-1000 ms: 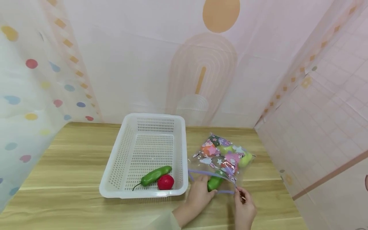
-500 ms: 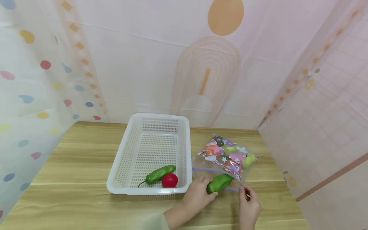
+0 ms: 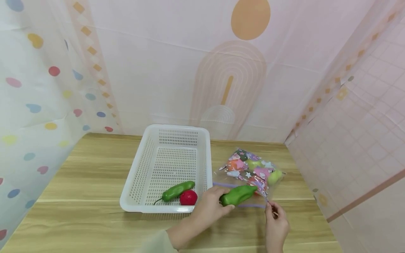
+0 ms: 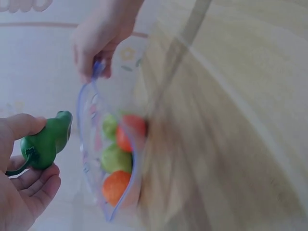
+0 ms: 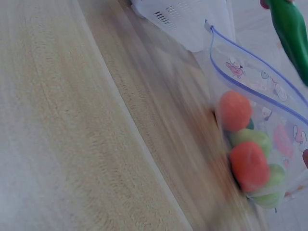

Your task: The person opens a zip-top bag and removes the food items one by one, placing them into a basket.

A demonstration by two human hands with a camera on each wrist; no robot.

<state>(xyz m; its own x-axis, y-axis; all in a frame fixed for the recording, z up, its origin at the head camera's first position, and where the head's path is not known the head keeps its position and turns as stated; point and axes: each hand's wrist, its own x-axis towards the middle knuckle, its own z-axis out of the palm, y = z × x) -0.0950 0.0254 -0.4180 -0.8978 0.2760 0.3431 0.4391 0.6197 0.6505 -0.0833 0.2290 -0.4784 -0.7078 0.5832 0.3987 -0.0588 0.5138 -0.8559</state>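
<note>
- Printed cloth walls (image 3: pixel 152 70) fill the upper frame; one wooden table (image 3: pixel 79 196) spans the lower part.
- One white basket (image 3: pixel 158 209), lower centre.
- One clear bag (image 3: pixel 233 173), lower right, at least four fruits (image 4: pixel 116 187) showing inside; floppy and thin, I'd guess.
- Two hands: left hand (image 3: pixel 209 203) grasping a green pepper (image 3: pixel 238 195), right hand (image 3: pixel 277 225) pinching the bag's edge.
- Two peppers: the held one, outside the bag near its mouth, looks light, firm, slick, best gripped round its thick middle; the second pepper (image 3: pixel 178 191) lies in the basket.
- One red fruit (image 3: pixel 188 198) beside that one.
</note>
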